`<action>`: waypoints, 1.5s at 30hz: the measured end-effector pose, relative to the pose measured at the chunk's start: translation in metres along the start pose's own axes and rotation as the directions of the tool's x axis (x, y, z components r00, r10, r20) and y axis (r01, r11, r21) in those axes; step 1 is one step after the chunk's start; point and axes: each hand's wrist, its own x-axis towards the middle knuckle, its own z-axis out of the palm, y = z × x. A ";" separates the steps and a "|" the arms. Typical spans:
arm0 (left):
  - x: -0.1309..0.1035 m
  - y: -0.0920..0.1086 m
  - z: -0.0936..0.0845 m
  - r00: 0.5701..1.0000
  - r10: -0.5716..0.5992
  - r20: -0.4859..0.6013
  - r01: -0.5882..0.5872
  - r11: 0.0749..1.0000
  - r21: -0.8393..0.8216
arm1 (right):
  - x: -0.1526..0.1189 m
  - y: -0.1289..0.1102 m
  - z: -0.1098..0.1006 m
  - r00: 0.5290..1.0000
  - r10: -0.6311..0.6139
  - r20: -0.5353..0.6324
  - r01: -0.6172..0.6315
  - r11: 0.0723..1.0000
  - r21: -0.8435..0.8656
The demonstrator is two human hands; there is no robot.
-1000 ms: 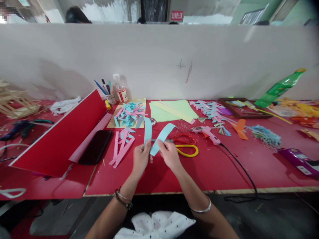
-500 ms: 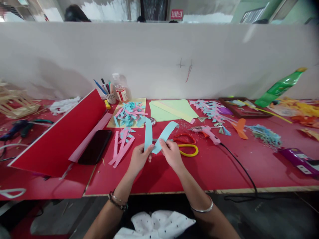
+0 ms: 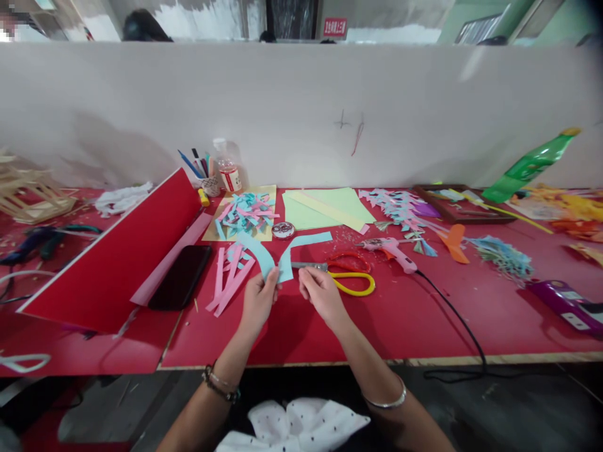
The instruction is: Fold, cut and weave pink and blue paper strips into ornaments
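My left hand [image 3: 258, 298] pinches light blue paper strips [image 3: 258, 252] between thumb and fingers. One strip curves up to the left; another bends away to the right above the table. My right hand [image 3: 321, 295] is apart from the strips, fingertips drawn together, with nothing showing between them. Just beyond it lie scissors [image 3: 351, 284] with a red and a yellow handle loop, their blades pointing left toward the strips. Pink paper strips [image 3: 233, 285] lie left of my left hand, and a heap of blue and pink paper pieces [image 3: 247, 213] sits behind on a tan sheet.
A pink glue gun [image 3: 393, 251] with a black cord lies right of the scissors. A phone [image 3: 181, 278] and a leaning red board [image 3: 122, 263] are at left. Pale green sheets [image 3: 313, 210] and a round tin [image 3: 283, 230] lie ahead. A green bottle [image 3: 530, 166] tilts at far right.
My right hand has let go of the blue strip and drawn slightly away. Both strips are now in my left hand and spread apart, uncovering the round tin behind.
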 end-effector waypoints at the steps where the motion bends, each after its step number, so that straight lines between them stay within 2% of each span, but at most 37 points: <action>1: -0.001 0.000 0.000 0.999 0.014 0.036 -0.014 1.000 0.025 | 0.000 0.000 0.000 1.000 0.011 0.018 -0.011 1.000 0.014; 5: -0.006 -0.003 0.002 0.985 0.082 0.149 -0.096 0.992 0.086 | -0.002 -0.003 0.004 0.994 0.019 0.106 -0.024 0.998 0.053; 9: -0.008 -0.003 0.002 0.979 0.100 0.177 -0.125 0.982 0.138 | -0.004 -0.005 0.005 0.999 0.003 0.052 -0.002 1.000 -0.018; 15: -0.012 0.003 0.003 0.995 0.049 0.090 -0.060 0.990 0.124 | -0.007 -0.004 0.006 1.000 0.008 0.019 -0.008 1.000 0.014; 19: -0.010 0.007 -0.001 1.000 -0.006 0.011 0.005 0.997 0.072 | -0.007 -0.005 0.002 0.996 -0.011 -0.093 0.012 1.000 0.003; 21: -0.008 0.008 -0.005 0.999 -0.029 0.026 0.026 0.995 0.097 | -0.008 -0.007 -0.001 0.993 -0.013 -0.114 0.012 1.000 -0.011; 23: -0.007 0.007 -0.011 0.989 -0.066 0.134 0.045 0.987 0.154 | -0.009 -0.008 -0.004 0.997 -0.001 -0.073 0.000 1.000 -0.013; 25: -0.007 0.006 -0.019 0.951 -0.133 0.278 0.076 0.975 0.207 | -0.011 -0.009 -0.007 1.000 0.008 -0.020 -0.009 1.000 -0.022; 28: -0.012 0.003 -0.038 0.827 -0.276 0.489 0.133 0.942 0.307 | -0.013 -0.007 -0.016 1.000 -0.007 0.004 0.008 0.995 -0.100; 29: -0.013 0.001 -0.047 0.783 -0.320 0.534 0.137 0.925 0.354 | -0.014 -0.006 -0.021 1.000 -0.016 -0.007 0.015 0.990 -0.142; 30: -0.015 -0.001 -0.057 0.763 -0.352 0.542 0.129 0.905 0.405 | -0.015 -0.005 -0.026 0.999 -0.026 -0.027 0.021 0.982 -0.187; 33: -0.018 -0.006 -0.087 0.820 -0.388 0.422 0.044 0.776 0.629 | -0.019 -0.004 -0.044 0.990 -0.086 -0.112 0.041 0.933 -0.357; 35: -0.022 -0.006 -0.101 0.870 -0.354 0.344 -0.068 0.606 0.793 | -0.021 -0.005 -0.055 0.975 -0.159 -0.157 0.063 0.871 -0.487; 37: -0.028 -0.004 -0.106 0.911 -0.305 0.278 -0.142 0.401 0.905 | -0.022 -0.008 -0.061 0.956 -0.241 -0.166 0.098 0.800 -0.592; 39: -0.033 0.001 -0.101 0.942 -0.227 0.248 -0.194 0.238 0.952 | -0.021 -0.010 -0.063 0.935 -0.325 -0.141 0.155 0.732 -0.663; 40: -0.034 0.002 -0.096 0.951 -0.161 0.265 -0.235 0.184 0.954 | -0.020 -0.012 -0.063 0.922 -0.368 -0.122 0.189 0.700 -0.688; 42: -0.035 0.006 -0.081 0.929 0.031 0.368 -0.369 0.124 0.921 | -0.018 -0.016 -0.062 0.895 -0.440 -0.070 0.258 0.641 -0.723; 45: -0.032 0.011 -0.058 0.823 0.318 0.471 -0.530 0.133 0.837 | -0.016 -0.024 -0.058 0.869 -0.492 0.054 0.360 0.554 -0.751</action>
